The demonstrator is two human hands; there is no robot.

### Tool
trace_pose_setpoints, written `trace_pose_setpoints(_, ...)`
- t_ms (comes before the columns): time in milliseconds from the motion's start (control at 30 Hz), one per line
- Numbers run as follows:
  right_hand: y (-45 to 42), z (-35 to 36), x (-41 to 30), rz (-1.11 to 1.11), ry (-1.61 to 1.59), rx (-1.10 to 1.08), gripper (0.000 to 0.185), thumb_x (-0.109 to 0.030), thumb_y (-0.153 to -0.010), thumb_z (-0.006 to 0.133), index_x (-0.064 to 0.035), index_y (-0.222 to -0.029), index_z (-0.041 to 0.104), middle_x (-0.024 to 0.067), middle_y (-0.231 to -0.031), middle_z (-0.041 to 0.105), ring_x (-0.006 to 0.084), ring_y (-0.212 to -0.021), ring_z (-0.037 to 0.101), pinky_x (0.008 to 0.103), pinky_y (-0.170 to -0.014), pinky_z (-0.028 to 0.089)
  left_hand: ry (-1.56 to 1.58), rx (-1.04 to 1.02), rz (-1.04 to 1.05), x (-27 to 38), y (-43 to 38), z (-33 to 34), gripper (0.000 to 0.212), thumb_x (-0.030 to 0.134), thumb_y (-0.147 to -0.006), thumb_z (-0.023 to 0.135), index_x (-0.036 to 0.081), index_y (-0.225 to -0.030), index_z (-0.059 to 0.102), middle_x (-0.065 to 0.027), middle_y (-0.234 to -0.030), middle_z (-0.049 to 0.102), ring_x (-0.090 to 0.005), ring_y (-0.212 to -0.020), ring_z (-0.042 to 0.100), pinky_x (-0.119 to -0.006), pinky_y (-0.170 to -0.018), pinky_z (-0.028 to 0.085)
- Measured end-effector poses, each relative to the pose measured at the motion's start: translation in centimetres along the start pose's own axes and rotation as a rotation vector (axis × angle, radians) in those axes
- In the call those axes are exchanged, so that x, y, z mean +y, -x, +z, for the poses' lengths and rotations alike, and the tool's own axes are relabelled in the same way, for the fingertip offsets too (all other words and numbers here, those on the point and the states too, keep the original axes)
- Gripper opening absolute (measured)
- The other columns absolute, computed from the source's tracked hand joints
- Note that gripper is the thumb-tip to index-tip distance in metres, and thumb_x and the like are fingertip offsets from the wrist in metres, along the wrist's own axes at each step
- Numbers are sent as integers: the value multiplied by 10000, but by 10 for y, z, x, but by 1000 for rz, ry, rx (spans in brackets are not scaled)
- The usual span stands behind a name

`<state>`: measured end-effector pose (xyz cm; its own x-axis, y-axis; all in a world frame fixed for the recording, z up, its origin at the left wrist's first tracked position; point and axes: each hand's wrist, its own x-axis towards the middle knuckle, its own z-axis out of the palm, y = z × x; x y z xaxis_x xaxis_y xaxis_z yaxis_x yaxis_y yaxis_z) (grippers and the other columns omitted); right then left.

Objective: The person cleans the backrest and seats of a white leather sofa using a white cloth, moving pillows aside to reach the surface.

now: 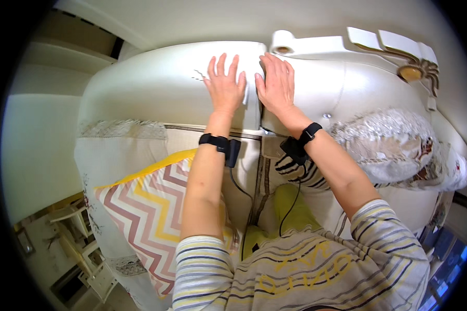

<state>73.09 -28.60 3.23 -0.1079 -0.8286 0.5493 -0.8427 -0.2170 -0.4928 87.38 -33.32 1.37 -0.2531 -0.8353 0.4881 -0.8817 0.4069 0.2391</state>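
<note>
My left hand (226,87) lies on the left back section (140,77) of a white leather-look sofa, its fingers spread and holding nothing. My right hand (275,83) rests flat on the right back section (315,85), thumb a little apart from the fingers. Between the two hands runs the dark gap (262,105) where the sections meet. A narrow white strip (245,95) shows just below my left thumb; what it is I cannot tell. Several short dark marks (197,76) show on the upholstery left of my left hand.
A zigzag-patterned cushion (151,202) with yellow edging lies on the seat at left. Silvery fringed cushions (389,144) and a zebra-striped cloth (292,167) are at right. Behind the sofa back runs white carved trim (319,44). Black wrist straps (214,142) trail thin cables (286,214).
</note>
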Motion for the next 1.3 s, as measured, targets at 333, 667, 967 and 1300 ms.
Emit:
trace_pose_setpoints(333,-51,96,-43,-22,139,-47,330,-282,-913,510,-85,-1170,572,145,-1299,531,269,-1305,414,483,-1118,200,-169,65,-270,-142,-44,-16,428,379,-919,511,217,-1314,530,-67,-1435,410,-345,-1353,304,-601,-1040,290)
trace_pose_setpoints(667,-70,103,-37,5,149,28,203,-220,-803,610,-104,-970,613,82,-966,581,253,-958,566,413,-951,374,-23,53,16,-93,-35,-4,420,301,-869,587,212,-1279,565,-92,-1371,473,-339,-1321,354,-606,-1029,297)
trace_pose_setpoints(967,-69,106,-40,17,215,28,196,-220,-800,612,-107,-960,617,72,-991,578,220,-1014,543,424,-1000,338,-39,400,-397,-182,-3,8,456,249,-985,400,61,-1400,388,-244,-1458,300,-431,-1337,269,-542,-1103,201)
trace_pose_setpoints(1300,-66,107,-39,7,229,21,192,-214,-807,603,-98,-959,620,76,-1006,588,215,-1019,544,429,-999,330,176,413,-405,-98,42,45,647,393,-1000,323,9,-1489,144,-302,-1530,41,-468,-1416,59,-590,-1116,100)
